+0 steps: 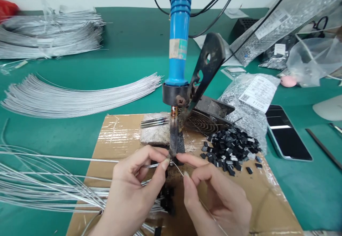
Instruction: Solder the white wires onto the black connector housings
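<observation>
The left hand pinches a grey cable between thumb and forefinger, its end just below the tip of a soldering iron. The right hand grips a thin wire between thumb and curled fingers, with the index finger reaching up beside the tip; whether that finger touches anything is too small to tell. The wire rises to the cable's end and trails down below the palm. The blue-handled iron hangs point down in a black bracket. Beneath the hands lies a sheet of cardboard, bearing a heap of small black pieces to the right, a black fan behind the iron, and a pale pad topped with short metal rods. Loose cables spill in from the left, under the left hand. Farther out on the green mat, a fanned sheaf of pale strands lies in front of a wrapped bundle, while a phone rests at right near a labelled bubble-wrap bag.
</observation>
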Demonstrator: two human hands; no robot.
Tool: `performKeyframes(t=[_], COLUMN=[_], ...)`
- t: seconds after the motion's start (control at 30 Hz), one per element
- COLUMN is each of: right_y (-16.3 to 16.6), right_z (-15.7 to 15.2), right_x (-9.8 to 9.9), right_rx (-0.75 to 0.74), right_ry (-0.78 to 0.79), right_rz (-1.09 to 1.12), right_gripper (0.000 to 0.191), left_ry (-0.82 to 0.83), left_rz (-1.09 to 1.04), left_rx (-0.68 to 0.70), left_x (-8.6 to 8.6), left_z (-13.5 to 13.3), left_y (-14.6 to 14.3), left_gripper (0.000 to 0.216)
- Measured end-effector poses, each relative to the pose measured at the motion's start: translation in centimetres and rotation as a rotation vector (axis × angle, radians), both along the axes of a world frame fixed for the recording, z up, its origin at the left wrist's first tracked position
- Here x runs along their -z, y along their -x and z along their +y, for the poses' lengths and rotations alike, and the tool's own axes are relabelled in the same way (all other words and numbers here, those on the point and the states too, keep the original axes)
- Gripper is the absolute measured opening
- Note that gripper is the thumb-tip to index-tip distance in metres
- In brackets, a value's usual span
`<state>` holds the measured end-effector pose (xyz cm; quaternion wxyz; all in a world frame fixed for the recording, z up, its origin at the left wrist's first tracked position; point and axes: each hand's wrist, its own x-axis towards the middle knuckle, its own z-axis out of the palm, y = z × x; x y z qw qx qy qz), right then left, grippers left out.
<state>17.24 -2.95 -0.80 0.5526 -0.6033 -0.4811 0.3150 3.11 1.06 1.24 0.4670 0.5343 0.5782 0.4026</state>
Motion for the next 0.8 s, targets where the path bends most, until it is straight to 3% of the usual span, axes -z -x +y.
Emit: performKeyframes(t=[0.8], right_y=[-0.46], right_z=[0.01], right_x=[0.36], right_rx=[-0.035], right_ry=[-0.063], right_rz=[-0.084], right_gripper=[0.019], left_ry=[0.005], left_rz=[0.082], left_rx=[0.001], left_x=[0.12], left_z=[-0.02], left_y=[-0.08], left_gripper=[0.012])
